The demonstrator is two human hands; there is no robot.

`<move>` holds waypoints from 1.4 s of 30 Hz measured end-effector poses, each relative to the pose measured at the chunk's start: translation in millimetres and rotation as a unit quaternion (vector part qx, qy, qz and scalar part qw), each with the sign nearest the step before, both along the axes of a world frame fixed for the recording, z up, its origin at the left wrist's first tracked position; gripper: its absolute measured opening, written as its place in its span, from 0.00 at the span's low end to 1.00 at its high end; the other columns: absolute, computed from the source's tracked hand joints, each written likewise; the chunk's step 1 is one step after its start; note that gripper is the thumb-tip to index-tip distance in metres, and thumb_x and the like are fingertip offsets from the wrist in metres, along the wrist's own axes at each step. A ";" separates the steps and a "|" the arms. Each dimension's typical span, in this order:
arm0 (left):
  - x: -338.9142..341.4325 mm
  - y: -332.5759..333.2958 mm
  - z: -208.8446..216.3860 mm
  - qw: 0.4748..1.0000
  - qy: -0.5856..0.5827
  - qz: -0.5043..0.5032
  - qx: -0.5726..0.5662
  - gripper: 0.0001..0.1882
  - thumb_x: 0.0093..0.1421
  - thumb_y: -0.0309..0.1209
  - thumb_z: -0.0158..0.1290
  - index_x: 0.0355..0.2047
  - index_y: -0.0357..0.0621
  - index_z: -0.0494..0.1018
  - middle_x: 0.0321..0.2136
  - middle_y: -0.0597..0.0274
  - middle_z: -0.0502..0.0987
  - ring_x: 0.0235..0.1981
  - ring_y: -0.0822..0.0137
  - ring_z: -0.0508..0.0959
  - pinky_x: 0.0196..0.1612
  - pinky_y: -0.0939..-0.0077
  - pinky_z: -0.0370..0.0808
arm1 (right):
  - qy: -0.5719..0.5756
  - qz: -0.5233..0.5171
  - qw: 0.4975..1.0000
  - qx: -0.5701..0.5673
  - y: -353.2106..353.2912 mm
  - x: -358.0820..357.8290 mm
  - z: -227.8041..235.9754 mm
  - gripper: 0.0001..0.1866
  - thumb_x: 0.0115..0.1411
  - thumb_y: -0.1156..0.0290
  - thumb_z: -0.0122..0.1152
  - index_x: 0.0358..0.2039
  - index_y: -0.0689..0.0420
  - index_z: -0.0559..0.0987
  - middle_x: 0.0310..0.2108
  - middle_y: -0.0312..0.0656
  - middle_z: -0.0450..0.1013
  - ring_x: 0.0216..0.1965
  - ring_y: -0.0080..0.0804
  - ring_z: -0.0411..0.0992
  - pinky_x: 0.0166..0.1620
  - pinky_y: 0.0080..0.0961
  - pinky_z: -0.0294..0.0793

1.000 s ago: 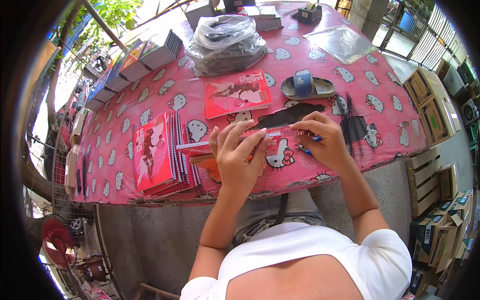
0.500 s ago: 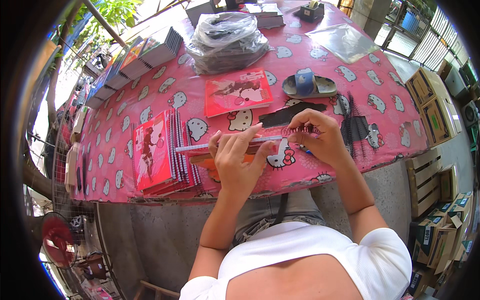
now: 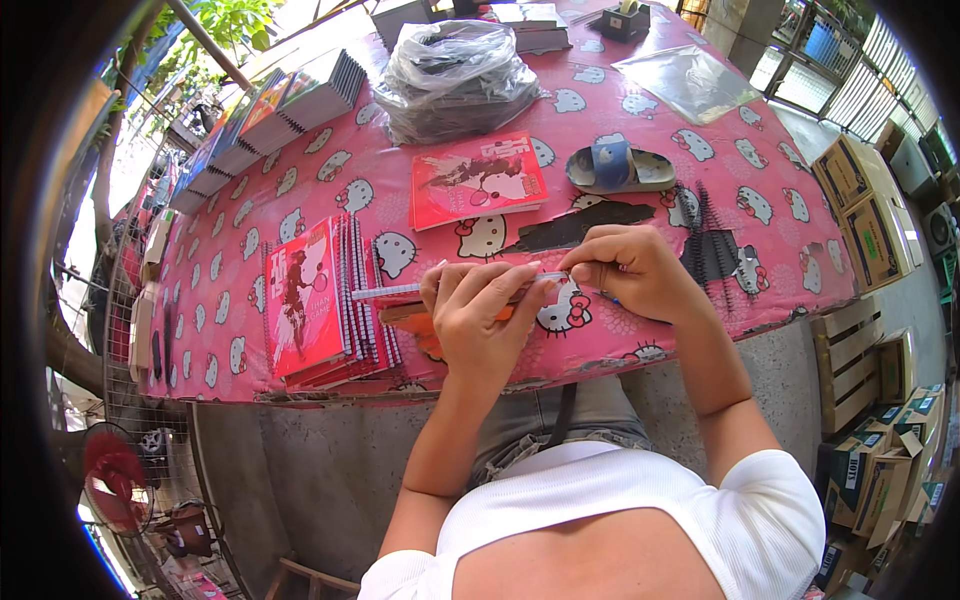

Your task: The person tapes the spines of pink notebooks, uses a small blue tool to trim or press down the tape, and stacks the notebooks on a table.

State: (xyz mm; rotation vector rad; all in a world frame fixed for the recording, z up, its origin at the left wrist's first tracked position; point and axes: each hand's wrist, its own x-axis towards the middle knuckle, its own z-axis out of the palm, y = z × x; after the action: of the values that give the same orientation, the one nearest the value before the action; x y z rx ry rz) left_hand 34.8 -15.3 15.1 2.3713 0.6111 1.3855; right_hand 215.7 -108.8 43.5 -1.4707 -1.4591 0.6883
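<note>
My left hand is closed around a thin notebook, holding it on edge with its punched spine upward. An orange surface shows below the spine, partly behind that hand. At the notebook's right end, my right hand pinches a spiral binding coil, now mostly hidden by the fingers. To the left lies a pile of red spiral-bound notebooks. Beyond my hands a red notebook lies flat. Several loose black coils rest right of my right hand.
A slipper sits beyond my right hand. Farther back are a filled plastic bag, a clear plastic sheet and a tape dispenser. Rows of notebooks line the far left. Cardboard boxes stand off the table's right side.
My right hand has shifted slightly left and down against the notebook's end. The coil that showed between its fingers is now mostly covered. My left hand keeps its hold.
</note>
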 end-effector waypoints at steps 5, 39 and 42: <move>0.6 0.6 2.5 0.999 0.009 0.039 0.001 0.13 0.42 0.35 0.67 0.30 0.48 0.81 0.30 0.68 0.78 0.32 0.69 0.74 0.45 0.70 0.62 | -0.093 -0.039 0.994 0.041 -7.5 -13.3 -7.5 0.12 0.51 0.70 0.67 0.35 0.58 0.78 0.31 0.41 0.73 0.31 0.34 0.74 0.29 0.27 0.70; -14.2 13.6 5.0 0.992 0.080 0.078 0.056 0.16 0.42 0.35 0.68 0.33 0.49 0.80 0.26 0.69 0.78 0.30 0.68 0.76 0.55 0.62 0.60 | -0.422 -0.244 0.847 -0.212 53.4 160.1 -80.3 0.31 0.49 0.64 0.66 0.53 0.57 0.69 0.40 0.50 0.75 0.42 0.49 0.74 0.45 0.40 0.73; -20.1 12.8 2.6 0.995 0.073 0.063 0.021 0.15 0.41 0.36 0.68 0.31 0.49 0.79 0.25 0.68 0.77 0.32 0.68 0.76 0.56 0.61 0.59 | -0.397 -0.270 0.849 -0.220 58.1 129.3 -51.3 0.22 0.49 0.67 0.64 0.45 0.58 0.73 0.41 0.52 0.75 0.43 0.45 0.75 0.44 0.38 0.74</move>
State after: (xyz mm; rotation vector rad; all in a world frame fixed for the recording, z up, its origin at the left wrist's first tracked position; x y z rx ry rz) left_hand 14.7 -2.5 17.7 2.5226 0.7906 1.2956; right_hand 345.0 -50.7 -7.8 -2.6030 -1.3711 0.0185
